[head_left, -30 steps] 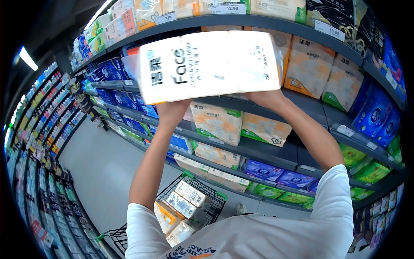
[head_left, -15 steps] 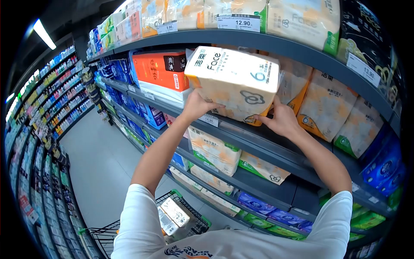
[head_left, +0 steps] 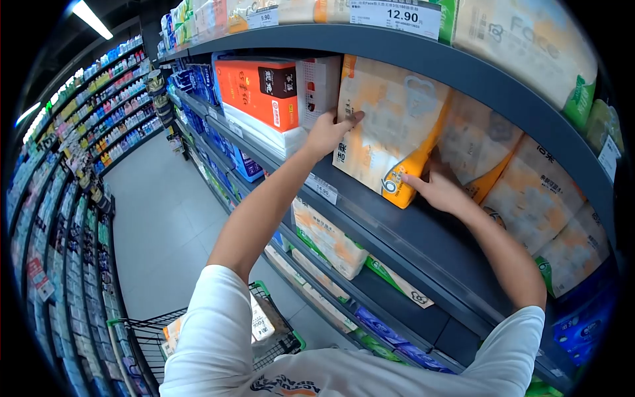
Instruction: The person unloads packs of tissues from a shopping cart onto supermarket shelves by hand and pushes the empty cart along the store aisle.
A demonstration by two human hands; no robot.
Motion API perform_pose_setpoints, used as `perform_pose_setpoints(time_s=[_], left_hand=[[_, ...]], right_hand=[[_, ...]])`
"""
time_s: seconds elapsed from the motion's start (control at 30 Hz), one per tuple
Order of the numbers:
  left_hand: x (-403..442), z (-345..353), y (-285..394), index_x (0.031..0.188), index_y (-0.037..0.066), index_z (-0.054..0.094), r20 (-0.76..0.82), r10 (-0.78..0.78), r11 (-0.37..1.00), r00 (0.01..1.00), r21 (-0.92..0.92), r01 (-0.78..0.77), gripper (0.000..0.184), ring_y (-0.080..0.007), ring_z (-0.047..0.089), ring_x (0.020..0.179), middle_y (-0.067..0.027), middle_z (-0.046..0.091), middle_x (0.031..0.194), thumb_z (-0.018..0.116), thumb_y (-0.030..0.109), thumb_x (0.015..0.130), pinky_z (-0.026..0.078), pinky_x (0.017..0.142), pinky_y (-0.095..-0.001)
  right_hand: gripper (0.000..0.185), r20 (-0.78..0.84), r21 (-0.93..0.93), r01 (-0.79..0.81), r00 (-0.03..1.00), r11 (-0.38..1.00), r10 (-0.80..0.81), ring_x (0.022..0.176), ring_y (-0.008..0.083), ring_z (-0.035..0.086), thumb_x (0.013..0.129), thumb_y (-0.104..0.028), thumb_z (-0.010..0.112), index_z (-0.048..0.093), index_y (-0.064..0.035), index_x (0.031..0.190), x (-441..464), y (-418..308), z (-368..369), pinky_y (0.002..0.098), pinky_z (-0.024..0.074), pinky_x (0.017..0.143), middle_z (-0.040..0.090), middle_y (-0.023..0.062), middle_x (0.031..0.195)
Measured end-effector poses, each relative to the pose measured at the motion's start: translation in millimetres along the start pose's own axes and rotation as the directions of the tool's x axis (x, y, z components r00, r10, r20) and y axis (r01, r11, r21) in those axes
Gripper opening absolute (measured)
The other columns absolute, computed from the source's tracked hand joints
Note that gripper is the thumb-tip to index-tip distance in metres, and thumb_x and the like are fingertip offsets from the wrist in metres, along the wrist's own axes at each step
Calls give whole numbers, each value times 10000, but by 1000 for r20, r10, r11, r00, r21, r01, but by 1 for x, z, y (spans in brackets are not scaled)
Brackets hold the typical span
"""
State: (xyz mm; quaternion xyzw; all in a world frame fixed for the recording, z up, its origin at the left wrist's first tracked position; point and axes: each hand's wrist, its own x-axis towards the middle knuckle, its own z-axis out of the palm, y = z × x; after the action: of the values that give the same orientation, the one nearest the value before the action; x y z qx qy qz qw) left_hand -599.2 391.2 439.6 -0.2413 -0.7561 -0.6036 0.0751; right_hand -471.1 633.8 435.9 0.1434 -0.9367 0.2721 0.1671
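On the dark shelf (head_left: pixel 423 238) tier below the 12.90 price tag (head_left: pixel 395 18), a cream tissue pack with an orange band and a printed 6 (head_left: pixel 390 119) stands tilted, clamped between both hands: the left hand (head_left: pixel 329 135) grips its left edge, near an orange package (head_left: pixel 254 92); the right hand (head_left: pixel 442 187) grips its lower right corner, thumb on the band
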Motion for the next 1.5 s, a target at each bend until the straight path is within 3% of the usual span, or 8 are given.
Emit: perform_pose_setpoints(time_s=[0.13, 0.2, 0.27, 0.57, 1.0, 1.2, 1.37, 1.5], left_hand=[[-24, 16, 3, 1299, -19, 432, -331, 285, 864, 899, 495, -91, 556, -340, 578, 1052, -220, 598, 1153, 632, 260, 862, 471, 845, -352], [-40, 22, 2, 1363, 33, 367, -211, 504, 713, 838, 649, -265, 641, -417, 499, 1145, -246, 480, 1310, 655, 175, 807, 486, 855, -394], [-58, 37, 16, 1409, 75, 322, 44, 563, 550, 825, 725, -414, 751, -435, 426, 1237, -253, 312, 1440, 685, 131, 753, 479, 909, -422], [-51, 16, -1, 1470, 206, 247, 60, 425, 695, 903, 619, -367, 870, -388, 311, 1347, -174, 179, 1531, 683, 92, 726, 416, 1015, -395], [-165, -7, 1, 1069, 80, 641, 95, 592, 622, 800, 578, -529, 324, -368, 546, 1094, -164, 513, 1296, 659, 37, 748, 465, 917, -415], [-313, -55, -94, 1046, 80, 656, 189, -22, 812, 982, 577, -93, 245, -354, 623, 917, -150, 640, 1073, 619, 130, 808, 510, 795, -428], [-531, -81, -205, 964, 92, 687, 134, -697, 485, 705, 812, 326, 249, -319, 620, 955, -157, 652, 996, 597, 176, 748, 503, 820, -449], [-693, -85, -210, 871, 114, 703, 42, -609, 551, 792, 740, 384, 198, -284, 598, 1036, -130, 655, 1006, 621, 170, 699, 477, 877, -411]], right_hand=[[737, 86, 34, 16, 996, 999, -19, 1142, 344, 541, 883, -428, 574, 297, 73, 1347, 14, 3, 7, 375, 431, 967, 506, 283, 1242], [624, 161, -143, -164, 969, 976, 186, 1152, 340, 519, 877, -406, 592, 410, 21, 1295, 24, -7, 9, 377, 406, 986, 447, 238, 1320], [642, -96, -384, -6, 995, 923, -33, 1025, 346, 586, 839, -442, 624, 455, 16, 1256, 29, -1, 23, 408, 477, 865, 575, 233, 1108], [953, -18, -290, 148, 987, 946, -160, 613, 342, 651, 885, -467, 539, 113, 278, 1301, 56, 21, 50, 343, 527, 527, 643, 266, 794], [502, 70, -342, -157, 979, 927, 192, 981, 313, 629, 809, -398, 619, 566, 1, 1110, 44, -65, -17, 403, 490, 839, 651, 177, 1047], [527, 207, -154, 76, 977, 985, -43, 1101, 264, 555, 806, -201, 676, 468, 48, 1220, 53, -18, 7, 354, 412, 970, 588, 192, 1172], [476, -115, -496, -68, 993, 866, 12, 915, 340, 649, 852, -326, 650, 545, -47, 1223, 0, -129, 15, 383, 501, 761, 647, 246, 1012], [392, -69, -202, 291, 948, 935, -310, 864, 211, 655, 889, -247, 629, 570, -24, 1206, -17, -151, 67, 324, 498, 739, 661, 158, 1024]])
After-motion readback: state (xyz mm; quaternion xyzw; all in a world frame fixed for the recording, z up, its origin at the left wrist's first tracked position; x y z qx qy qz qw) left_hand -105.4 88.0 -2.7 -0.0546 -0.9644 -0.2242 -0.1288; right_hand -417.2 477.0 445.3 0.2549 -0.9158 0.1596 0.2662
